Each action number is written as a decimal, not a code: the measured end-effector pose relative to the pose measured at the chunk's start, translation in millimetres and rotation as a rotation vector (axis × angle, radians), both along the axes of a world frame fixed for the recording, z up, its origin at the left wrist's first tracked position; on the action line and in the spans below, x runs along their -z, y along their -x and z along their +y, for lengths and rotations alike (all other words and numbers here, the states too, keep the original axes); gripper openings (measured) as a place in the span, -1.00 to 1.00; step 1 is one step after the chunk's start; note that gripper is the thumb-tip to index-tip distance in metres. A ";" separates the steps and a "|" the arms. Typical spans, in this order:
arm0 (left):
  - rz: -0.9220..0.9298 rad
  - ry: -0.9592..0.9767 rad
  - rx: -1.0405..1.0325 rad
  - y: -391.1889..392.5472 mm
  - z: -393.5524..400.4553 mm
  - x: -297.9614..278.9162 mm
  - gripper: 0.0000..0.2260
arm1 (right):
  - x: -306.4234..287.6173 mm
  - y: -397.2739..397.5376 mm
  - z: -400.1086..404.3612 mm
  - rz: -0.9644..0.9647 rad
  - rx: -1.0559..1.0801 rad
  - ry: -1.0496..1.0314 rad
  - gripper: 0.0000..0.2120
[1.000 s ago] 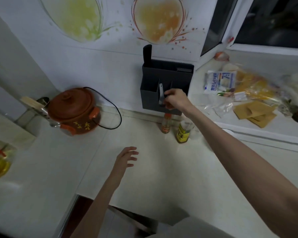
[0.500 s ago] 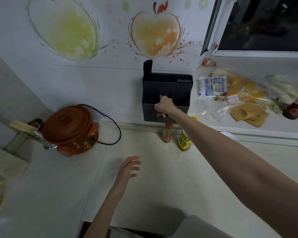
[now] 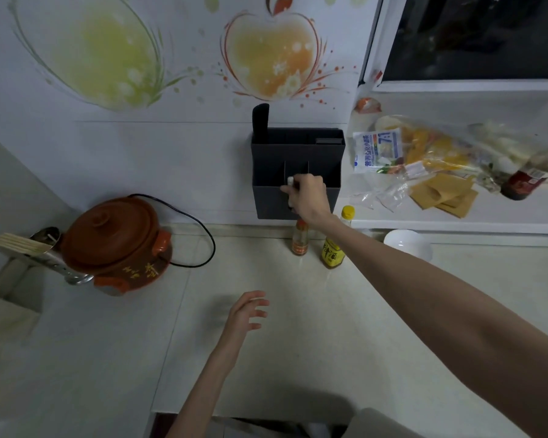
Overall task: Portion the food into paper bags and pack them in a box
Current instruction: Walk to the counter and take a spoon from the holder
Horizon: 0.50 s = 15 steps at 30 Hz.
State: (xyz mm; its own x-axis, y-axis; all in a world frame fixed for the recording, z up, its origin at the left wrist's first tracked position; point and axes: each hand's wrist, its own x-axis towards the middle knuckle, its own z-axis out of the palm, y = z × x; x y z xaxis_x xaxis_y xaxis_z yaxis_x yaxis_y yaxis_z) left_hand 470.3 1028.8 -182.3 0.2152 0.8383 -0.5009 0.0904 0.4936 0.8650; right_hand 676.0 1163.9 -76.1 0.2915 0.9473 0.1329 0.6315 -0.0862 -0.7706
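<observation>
Right hand [image 3: 307,197] grip clamped on white-tipped utensil [image 3: 290,181] in black holder [image 3: 298,172]; left hand [image 3: 246,314] fingers apart

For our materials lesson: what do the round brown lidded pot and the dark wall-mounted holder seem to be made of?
Round brown lidded pot: probably glazed clay, judging by its earthy colour and soft sheen. Dark wall-mounted holder: likely matte plastic, with thin flat dividers and no shine, though painted metal is possible.

A pale stone counter [image 3: 298,327] runs along a white wall [image 3: 140,159] decorated with a green fruit decal [image 3: 102,55] and an orange apple decal [image 3: 272,55]. At upper right, a dark window [image 3: 475,36] sits above a white sill [image 3: 456,216]. Light is dim.
</observation>
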 end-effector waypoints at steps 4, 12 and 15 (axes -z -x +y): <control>0.015 -0.008 0.051 -8.2 -0.2 -0.9 -0.79 | -19.2 -3.2 -15.7 0.240 0.106 -0.165 -0.84; 0.028 -0.032 0.168 -50.0 -22.9 -6.5 -0.82 | -31.7 -48.4 -90.4 0.460 0.293 -0.214 -0.80; 0.068 -0.039 0.236 -72.6 -38.2 0.2 -0.81 | -14.9 -82.4 -130.2 0.613 0.339 -0.099 -0.74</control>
State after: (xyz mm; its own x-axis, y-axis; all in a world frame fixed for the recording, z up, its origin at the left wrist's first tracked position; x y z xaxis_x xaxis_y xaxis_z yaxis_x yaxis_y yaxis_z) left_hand 543.0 990.6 -182.5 0.3738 0.7880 -0.4892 0.2580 0.4183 0.8709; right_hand 758.3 1033.7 -61.2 0.6180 0.7832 -0.0685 0.0321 -0.1122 -0.9932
